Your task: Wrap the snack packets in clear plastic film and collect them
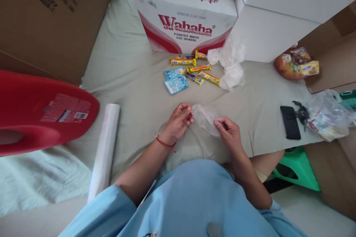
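My left hand and my right hand are both pinched on a thin clear plastic bag that is stretched between them over the grey-green cloth. A red string is tied round my left wrist. Beyond the hands lie several small snack packets: yellow bars and blue packets. A crumpled clear bag lies beside them on the right.
A roll of clear bags lies at the left, by a red plastic stool. A Wahaha water carton and white boxes stand behind. A black phone, keys, a filled plastic bag and more snacks are at the right.
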